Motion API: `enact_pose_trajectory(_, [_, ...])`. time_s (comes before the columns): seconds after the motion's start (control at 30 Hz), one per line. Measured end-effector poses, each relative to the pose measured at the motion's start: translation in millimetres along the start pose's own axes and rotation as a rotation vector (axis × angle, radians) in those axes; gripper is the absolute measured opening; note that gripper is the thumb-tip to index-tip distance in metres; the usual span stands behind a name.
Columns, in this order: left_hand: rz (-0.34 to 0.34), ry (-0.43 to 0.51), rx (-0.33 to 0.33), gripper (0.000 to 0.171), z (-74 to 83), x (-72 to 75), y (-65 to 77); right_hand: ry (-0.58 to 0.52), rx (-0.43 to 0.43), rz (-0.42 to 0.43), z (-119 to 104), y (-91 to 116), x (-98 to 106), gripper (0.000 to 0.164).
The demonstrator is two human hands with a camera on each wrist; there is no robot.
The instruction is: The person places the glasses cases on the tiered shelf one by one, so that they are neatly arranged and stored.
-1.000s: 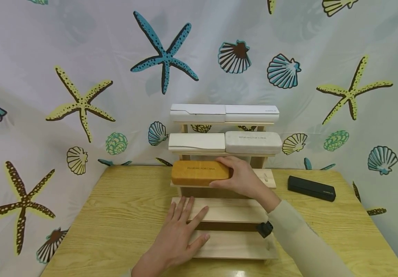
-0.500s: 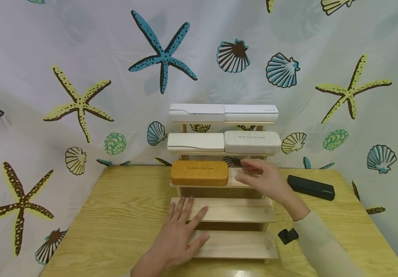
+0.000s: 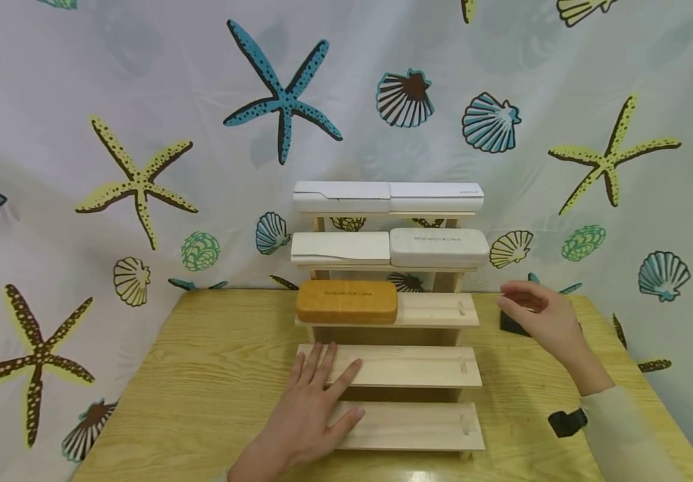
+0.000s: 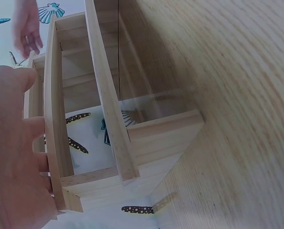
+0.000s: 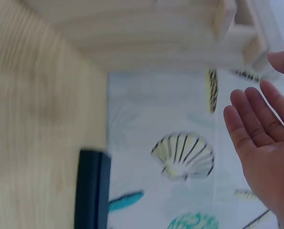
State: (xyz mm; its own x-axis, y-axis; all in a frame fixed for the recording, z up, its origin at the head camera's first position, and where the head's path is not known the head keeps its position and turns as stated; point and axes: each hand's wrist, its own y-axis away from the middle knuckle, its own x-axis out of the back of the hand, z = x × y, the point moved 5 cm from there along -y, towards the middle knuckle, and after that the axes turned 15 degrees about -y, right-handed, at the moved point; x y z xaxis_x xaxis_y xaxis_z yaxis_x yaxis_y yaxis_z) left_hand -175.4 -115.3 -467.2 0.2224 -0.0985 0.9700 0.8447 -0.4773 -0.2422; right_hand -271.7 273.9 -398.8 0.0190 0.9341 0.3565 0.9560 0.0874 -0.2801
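Observation:
My left hand point(image 3: 304, 415) rests with spread fingers on the lower steps of a tiered wooden rack point(image 3: 412, 428); the left wrist view shows its fingers at the rack's edge. My right hand point(image 3: 548, 325) holds nothing and hovers right of the rack, fingers loosely bent, partly covering a black glasses case point(image 3: 511, 327). In the right wrist view, the black case point(image 5: 91, 191) lies on the table, apart from the right hand point(image 5: 268, 129). A mustard-yellow glasses case point(image 3: 346, 304) with printed lettering sits on the left of the middle step.
On the step above are a cream case point(image 3: 340, 248) and a pale grey lettered case point(image 3: 439, 248). Two white cases, left point(image 3: 341, 197) and right point(image 3: 436, 199), fill the top step. A patterned cloth point(image 3: 201, 100) hangs behind the wooden table point(image 3: 213, 348).
My right hand has let go of the mustard-yellow case and moved right, away from the rack to the black case. My left hand has stayed in place.

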Motion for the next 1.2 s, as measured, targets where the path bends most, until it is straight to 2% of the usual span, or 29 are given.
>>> enact_pose_trajectory(0.27, [-0.01, 0.004, 0.001, 0.067, -0.2, -0.4, 0.0, 0.119, -0.07, 0.056, 51, 16, 53, 0.055])
enact_pose_trajectory(0.5, [-0.036, 0.02, 0.008, 0.068, -1.4, -0.4, 0.0, 0.173, -0.128, 0.089, 86, 26, 78, 0.069])
enact_pose_trajectory(0.67, [-0.031, 0.019, 0.006, 0.068, -1.1, -1.2, 0.4, 0.169, -0.154, 0.105, 109, 31, 89, 0.074])
enact_pose_trajectory(0.8, [-0.037, 0.021, 0.004, 0.067, -1.3, -2.0, 0.1, 0.158, -0.234, 0.106, 123, 34, 94, 0.081])
enact_pose_trajectory(1.0, [-0.039, 0.025, 0.002, 0.067, -1.2, -1.9, -0.4, 0.192, -0.36, 0.071, 139, 35, 97, 0.088])
enact_pose_trajectory(1.2, [-0.027, 0.02, 0.001, 0.067, -1.2, -1.4, -0.8, 0.203, -0.411, 0.034, 153, 31, 97, 0.091])
